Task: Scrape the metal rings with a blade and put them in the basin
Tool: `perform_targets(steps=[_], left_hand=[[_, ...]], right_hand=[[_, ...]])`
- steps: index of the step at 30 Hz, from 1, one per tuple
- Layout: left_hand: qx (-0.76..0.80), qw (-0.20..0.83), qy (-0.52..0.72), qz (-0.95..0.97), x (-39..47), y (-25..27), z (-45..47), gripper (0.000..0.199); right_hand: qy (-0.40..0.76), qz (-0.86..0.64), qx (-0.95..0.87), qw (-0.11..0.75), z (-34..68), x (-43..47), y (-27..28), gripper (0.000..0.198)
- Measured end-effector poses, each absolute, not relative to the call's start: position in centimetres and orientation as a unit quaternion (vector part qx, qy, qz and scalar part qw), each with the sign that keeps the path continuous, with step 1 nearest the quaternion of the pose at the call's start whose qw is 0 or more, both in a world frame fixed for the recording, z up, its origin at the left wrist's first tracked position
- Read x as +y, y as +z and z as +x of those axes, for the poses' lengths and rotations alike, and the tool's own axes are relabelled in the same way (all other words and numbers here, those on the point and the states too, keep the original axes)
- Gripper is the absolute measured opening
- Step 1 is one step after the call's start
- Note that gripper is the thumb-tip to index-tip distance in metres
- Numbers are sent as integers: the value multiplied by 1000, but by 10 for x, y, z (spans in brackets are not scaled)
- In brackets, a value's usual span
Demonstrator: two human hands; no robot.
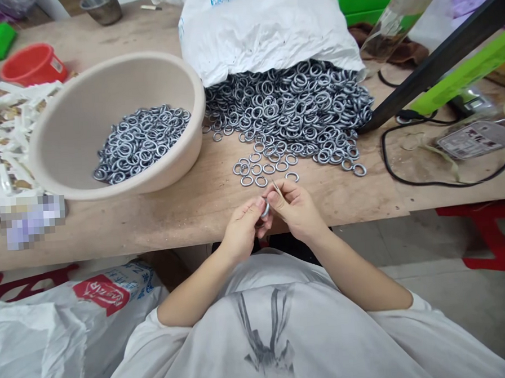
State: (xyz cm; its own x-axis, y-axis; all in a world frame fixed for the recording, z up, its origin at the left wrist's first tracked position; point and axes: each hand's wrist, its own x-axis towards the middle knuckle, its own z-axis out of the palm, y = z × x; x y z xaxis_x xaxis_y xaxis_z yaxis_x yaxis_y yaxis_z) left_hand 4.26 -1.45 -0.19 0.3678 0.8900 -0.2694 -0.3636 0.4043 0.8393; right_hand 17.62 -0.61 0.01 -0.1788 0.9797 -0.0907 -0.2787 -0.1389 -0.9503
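Near the table's front edge, my left hand (242, 226) pinches one grey ring (266, 208) between thumb and fingers. Right beside it, my right hand (299, 210) is closed on a thin pointed tool (277, 189), perhaps a small blade; its lower part is hidden in the fingers. The two hands almost touch. Just beyond them lie several loose grey rings (269, 168) on the wood. Behind these, a big heap of the same rings (291, 111) spills from a white sack (265, 33). More rings (144, 144) fill the bottom of a beige basin (69, 125) on the left.
White plastic pieces (5, 145) and a red bowl (32, 64) are at the left. A metal bowl (102, 8) stands at the back. To the right are a slanting black bar (432, 61), a black cable (430, 184) and a labelled bottle (476, 138). Red stools (492, 235) stand below the table.
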Motion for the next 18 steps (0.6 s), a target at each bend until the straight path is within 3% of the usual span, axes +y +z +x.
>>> perform_targets(steps=[9,18], left_hand=[[405,755,442,267,-16,10,47,50],[414,741,456,269,-20,9,47,52]], right_hand=[[280,-471,-730,409,189,-23,6,48],[251,-500,-751,350,187,-23,8,49]])
